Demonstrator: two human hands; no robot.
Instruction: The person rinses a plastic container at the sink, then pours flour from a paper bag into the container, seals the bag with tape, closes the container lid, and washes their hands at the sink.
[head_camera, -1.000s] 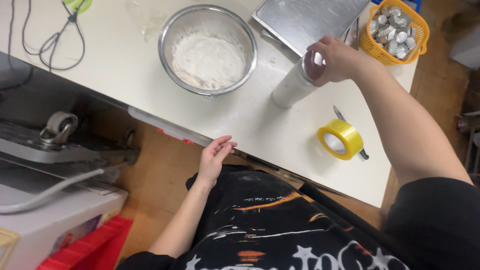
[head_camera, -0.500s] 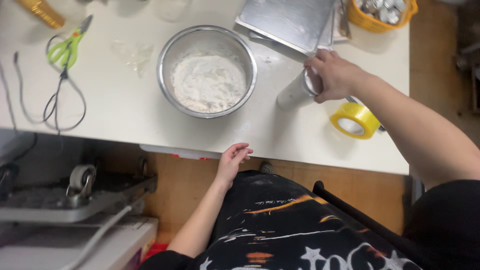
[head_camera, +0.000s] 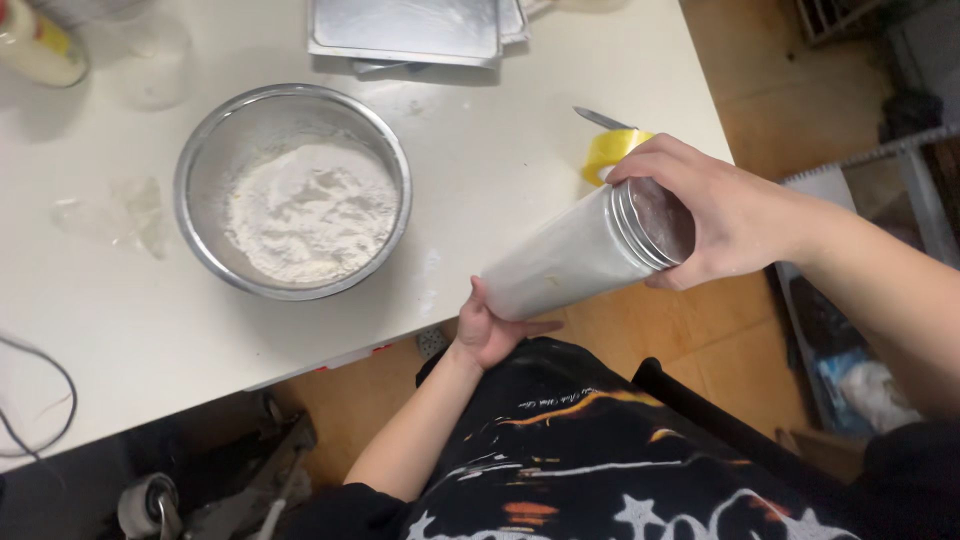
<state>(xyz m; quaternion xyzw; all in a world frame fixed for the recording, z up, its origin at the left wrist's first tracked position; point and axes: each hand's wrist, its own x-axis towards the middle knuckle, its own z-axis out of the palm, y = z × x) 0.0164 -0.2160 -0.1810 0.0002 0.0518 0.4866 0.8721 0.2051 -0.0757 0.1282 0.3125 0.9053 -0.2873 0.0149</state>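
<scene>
A tall white canister with a metal screw lid is tilted over the table's front edge, lid end toward me. My right hand grips it around the lid. My left hand is cupped under its bottom end, touching it. A steel mixing bowl with white flour in it stands on the white table to the left of the canister.
A metal baking tray lies at the table's far edge. A yellow tape roll and a small blade sit behind the canister. Crumpled clear plastic lies left of the bowl. Wooden floor and clutter are on the right.
My right hand has lifted the canister off the table and tilted it toward me. My left hand rose from the table edge to support its bottom.
</scene>
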